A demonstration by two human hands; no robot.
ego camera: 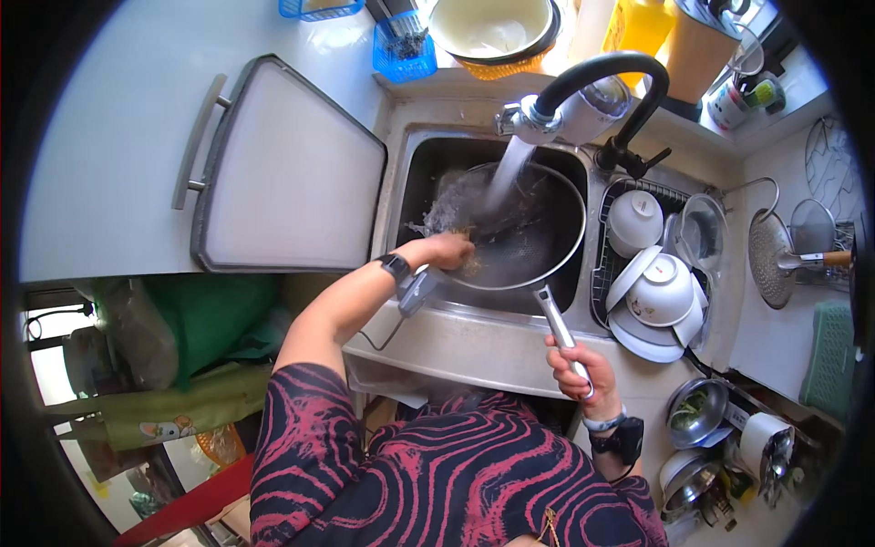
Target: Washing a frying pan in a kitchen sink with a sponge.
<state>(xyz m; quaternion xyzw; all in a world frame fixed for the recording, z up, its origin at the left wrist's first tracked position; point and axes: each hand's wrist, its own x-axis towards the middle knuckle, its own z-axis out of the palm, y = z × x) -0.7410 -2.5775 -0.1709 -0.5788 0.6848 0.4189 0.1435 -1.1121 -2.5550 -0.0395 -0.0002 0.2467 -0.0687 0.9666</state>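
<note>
My right hand (577,372) grips the metal handle of a frying pan (526,253), which lies tilted in the left sink basin (410,205). Water pours from the faucet (533,123) into the pan and splashes up at its left side. At the pan's left edge, my left hand (452,250) is closed around a yellowish scrubber (469,263), partly hidden by the fingers and the spray. A grey device with a cable hangs at my left wrist, and a black one sits on my right wrist.
A drying rack (601,273) with white bowls (660,287) stands right of the basin. A large white cutting board (294,171) lies to the left. Behind the sink are a blue basket (405,51), stacked basins (492,27) and a yellow bottle (639,31). Metal bowls (697,410) stand at lower right.
</note>
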